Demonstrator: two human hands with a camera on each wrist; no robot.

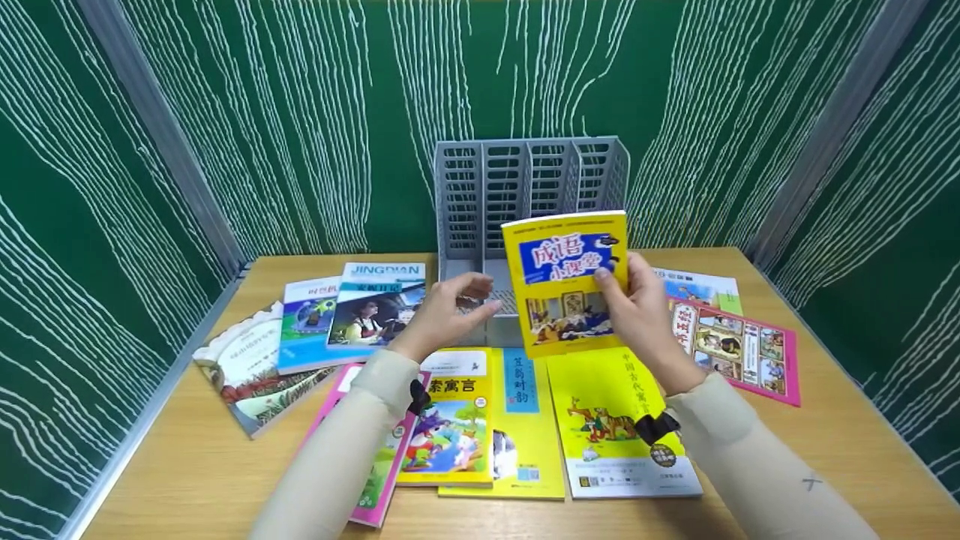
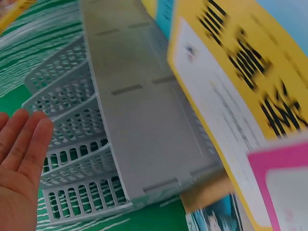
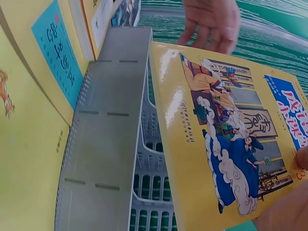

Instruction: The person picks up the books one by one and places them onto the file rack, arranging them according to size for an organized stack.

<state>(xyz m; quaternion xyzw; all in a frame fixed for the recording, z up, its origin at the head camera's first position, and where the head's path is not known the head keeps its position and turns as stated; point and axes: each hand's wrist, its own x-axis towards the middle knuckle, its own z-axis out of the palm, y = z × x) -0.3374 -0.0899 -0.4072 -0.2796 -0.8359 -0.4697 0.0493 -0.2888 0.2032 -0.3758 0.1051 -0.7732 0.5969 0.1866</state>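
My right hand [image 1: 646, 311] grips a yellow book [image 1: 566, 285] by its right edge, thumb across the front cover. The cover has a blue title panel and a painted scene, plain in the right wrist view. Held upright, the book overlaps the front of a grey slotted book rack [image 1: 459, 195] with several upright dividers. To the book's left, my left hand [image 1: 457, 307] hovers with relaxed fingers and nothing in it. In the left wrist view its fingers [image 2: 21, 139] show beside the rack's dividers.
Before the rack lie a yellow fable book [image 1: 450, 427], a yellow book with a blue strip [image 1: 529, 450], a lime book [image 1: 622, 420] and a pink-edged book [image 1: 382, 480]. Several books, including a JINGDIAN one [image 1: 375, 304], lie left. A pink comic-style book [image 1: 739, 349] lies right.
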